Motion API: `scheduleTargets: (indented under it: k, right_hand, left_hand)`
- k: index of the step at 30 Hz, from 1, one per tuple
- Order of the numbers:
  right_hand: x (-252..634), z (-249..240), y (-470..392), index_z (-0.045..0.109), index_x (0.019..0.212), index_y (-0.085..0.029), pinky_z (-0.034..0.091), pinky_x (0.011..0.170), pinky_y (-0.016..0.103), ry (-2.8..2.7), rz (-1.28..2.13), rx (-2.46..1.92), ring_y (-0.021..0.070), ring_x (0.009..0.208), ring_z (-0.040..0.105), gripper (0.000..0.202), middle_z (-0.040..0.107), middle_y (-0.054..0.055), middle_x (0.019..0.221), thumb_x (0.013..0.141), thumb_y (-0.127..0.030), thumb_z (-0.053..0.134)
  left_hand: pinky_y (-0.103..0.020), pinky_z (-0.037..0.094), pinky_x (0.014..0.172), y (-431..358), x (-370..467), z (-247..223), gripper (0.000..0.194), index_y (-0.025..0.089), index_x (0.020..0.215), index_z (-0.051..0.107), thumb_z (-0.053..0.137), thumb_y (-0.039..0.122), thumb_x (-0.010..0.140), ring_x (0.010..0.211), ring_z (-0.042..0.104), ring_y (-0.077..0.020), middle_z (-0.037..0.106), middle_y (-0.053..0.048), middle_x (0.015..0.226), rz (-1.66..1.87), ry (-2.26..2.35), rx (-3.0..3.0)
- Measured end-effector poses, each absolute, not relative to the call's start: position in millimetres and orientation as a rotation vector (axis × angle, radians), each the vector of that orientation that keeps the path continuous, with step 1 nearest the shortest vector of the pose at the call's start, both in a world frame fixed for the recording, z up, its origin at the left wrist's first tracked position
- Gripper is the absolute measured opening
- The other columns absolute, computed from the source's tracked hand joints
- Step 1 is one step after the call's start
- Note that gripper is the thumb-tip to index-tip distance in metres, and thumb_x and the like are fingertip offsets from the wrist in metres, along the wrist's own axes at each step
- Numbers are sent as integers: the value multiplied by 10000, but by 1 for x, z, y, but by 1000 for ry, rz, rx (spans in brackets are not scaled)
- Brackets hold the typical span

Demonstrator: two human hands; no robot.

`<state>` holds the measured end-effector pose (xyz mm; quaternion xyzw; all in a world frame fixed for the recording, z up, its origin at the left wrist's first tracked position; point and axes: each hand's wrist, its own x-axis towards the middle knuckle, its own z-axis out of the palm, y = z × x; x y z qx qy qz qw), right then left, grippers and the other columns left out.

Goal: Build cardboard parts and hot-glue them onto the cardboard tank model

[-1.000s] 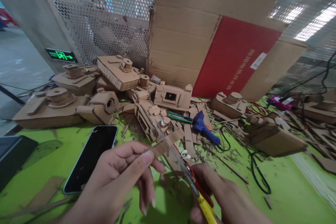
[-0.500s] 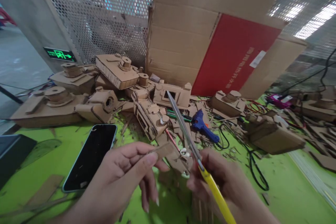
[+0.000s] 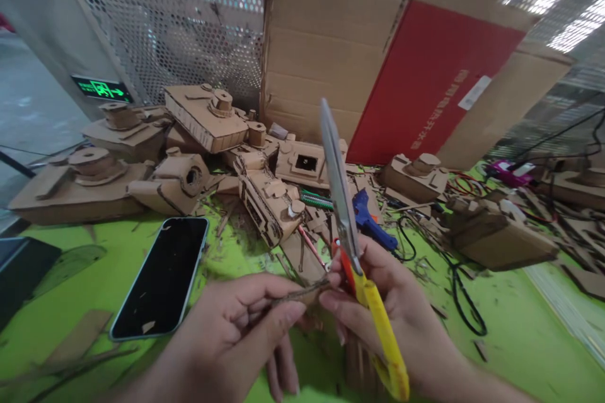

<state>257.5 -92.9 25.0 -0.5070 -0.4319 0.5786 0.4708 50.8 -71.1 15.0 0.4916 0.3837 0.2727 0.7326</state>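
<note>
Between the thumb and fingers of my left hand [image 3: 246,334] is a small strip of cardboard [image 3: 309,295], its corrugated edge facing up. My right hand [image 3: 392,308] is closed around a pair of scissors [image 3: 347,220] with yellow and red-orange handles, the blades pointing up and away. The right thumb and fingertips also touch the strip's right end. Just beyond the hands lies a cardboard camera model [image 3: 269,204], tilted on the green table. A blue glue gun [image 3: 371,220] rests behind the scissors, beside a green cutter [image 3: 316,199].
A phone [image 3: 163,277] lies at left. Several cardboard camera models [image 3: 92,186] crowd the back left, others [image 3: 496,236] the right. A tall cardboard sheet with a red panel [image 3: 430,82] stands behind. Black cable [image 3: 466,308] and scraps lie on the green table [image 3: 227,252].
My right hand has moved in to meet the cardboard strip, and the scissors now point more upright. The strip has turned edge-up in my left hand. The view has shifted slightly.
</note>
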Motion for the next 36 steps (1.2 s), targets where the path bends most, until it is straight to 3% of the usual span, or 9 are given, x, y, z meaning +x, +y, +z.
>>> scheduleTargets:
  k: [7, 10, 19, 25, 32, 36]
  right_hand:
    - [262, 17, -95, 558, 923, -281, 584, 484, 244, -1038, 1355, -1245, 141, 601, 624, 511, 661, -28, 802, 706, -384, 1010]
    - [264, 14, -95, 555, 945, -283, 576, 456, 230, -1001, 1362, -1243, 126, 572, 601, 543, 644, -42, 801, 683, -358, 1025]
    - [263, 9, -96, 554, 939, -269, 618, 484, 239, -970, 1411, -1205, 120, 573, 631, 536, 656, -38, 815, 702, -388, 1020]
    - [262, 10, -96, 552, 933, -268, 605, 484, 234, -974, 1419, -1224, 120, 566, 637, 526, 641, -50, 787, 716, -421, 1007]
    - [257, 10, -94, 536, 880, -271, 579, 467, 217, -918, 1455, -1219, 105, 556, 572, 537, 602, -57, 772, 691, -411, 1019]
    - [255, 8, -94, 553, 888, -268, 568, 471, 224, -880, 1483, -1205, 96, 541, 541, 513, 576, -59, 780, 713, -431, 1007]
  left_hand:
    - [-121, 479, 416, -72, 50, 14, 175, 221, 1068, 850, 821, 315, 923, 506, 694, -112, 793, -5, 630, 608, 840, 1044]
    - [-130, 489, 415, -68, 52, 15, 118, 216, 953, 852, 808, 319, 915, 470, 688, -114, 766, 3, 572, 642, 862, 1031]
    - [-148, 471, 374, -63, 60, 29, 244, 174, 751, 761, 850, 394, 805, 368, 621, -109, 711, -9, 462, 549, 1006, 1018]
    - [-173, 554, 452, -61, 60, 25, 227, 172, 809, 769, 830, 388, 845, 425, 684, -129, 769, -38, 518, 537, 969, 1017]
    - [-180, 596, 496, -62, 61, 25, 128, 185, 804, 765, 874, 252, 796, 454, 692, -121, 753, 14, 524, 661, 960, 1023]
    - [-206, 632, 521, -62, 61, 23, 95, 177, 854, 826, 872, 242, 801, 484, 736, -152, 804, -26, 569, 668, 955, 1061]
